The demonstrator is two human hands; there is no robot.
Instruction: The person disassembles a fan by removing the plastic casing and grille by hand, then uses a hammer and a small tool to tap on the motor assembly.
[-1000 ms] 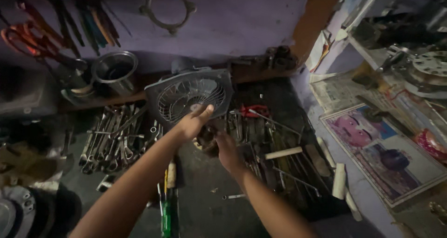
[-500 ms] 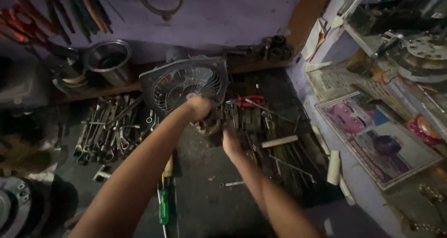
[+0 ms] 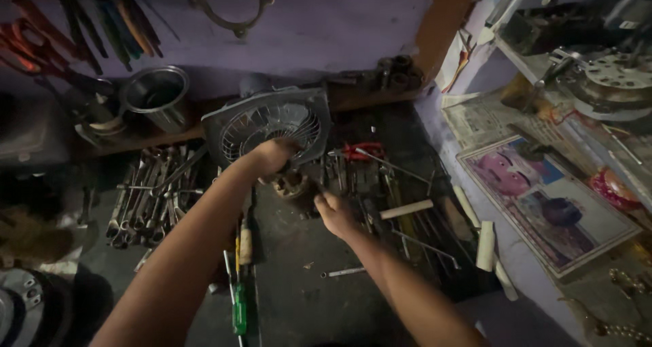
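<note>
A small grey square fan (image 3: 272, 126) with a round wire grille stands tilted against the back of a dark workbench. My left hand (image 3: 273, 155) grips the fan's lower right part, just above a small round motor part (image 3: 292, 183). My right hand (image 3: 334, 212) is just below and to the right of that motor part, fingers curled toward it; whether it touches or holds anything is unclear.
Several spanners (image 3: 146, 197) lie at the left, screwdrivers (image 3: 239, 279) in front, red-handled pliers (image 3: 363, 150) and more tools at right. A metal pot (image 3: 157, 96) sits on the back ledge. Tools hang on the purple wall. Papers and a picture (image 3: 543, 204) lie at right.
The view has shifted slightly. My left hand stays on the fan, while my right hand has drawn a little down and right from the motor part.
</note>
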